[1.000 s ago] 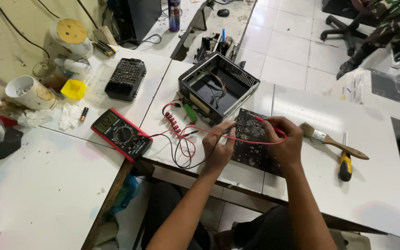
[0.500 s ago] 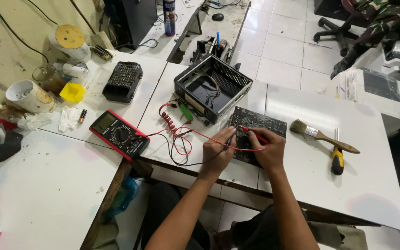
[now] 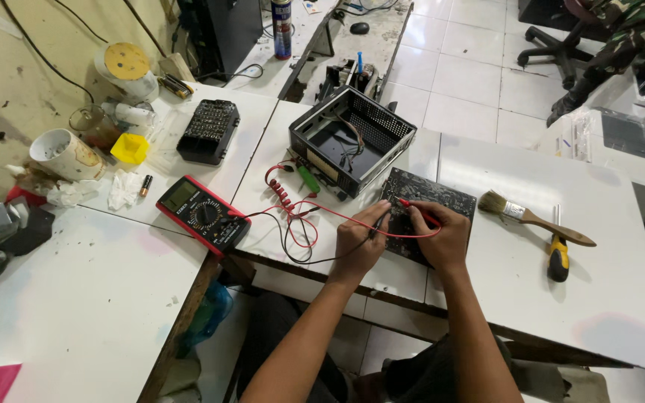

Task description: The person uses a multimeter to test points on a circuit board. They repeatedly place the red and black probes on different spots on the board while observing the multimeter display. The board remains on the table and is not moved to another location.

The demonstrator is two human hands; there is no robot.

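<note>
Circuit board (image 3: 442, 195), dark and flat on the white table (image 3: 621, 298) beside the open black case (image 3: 352, 138), has both your probes on it: your left hand (image 3: 358, 240) pinches the black probe (image 3: 379, 224), your right hand (image 3: 442, 235) the red probe (image 3: 417, 213). You look mid-measurement, leads running to the red-edged multimeter (image 3: 201, 215). A spray can (image 3: 282, 28) with a coloured label stands far back; a yellow box (image 3: 130, 148) sits left.

The meter (image 3: 203, 215) is red and black with a red wire (image 3: 352, 220) and a black wire (image 3: 300, 257), the board (image 3: 442, 195) is dark, the tables (image 3: 621, 298) are white, and the little tub (image 3: 130, 148) is yellow.
</note>
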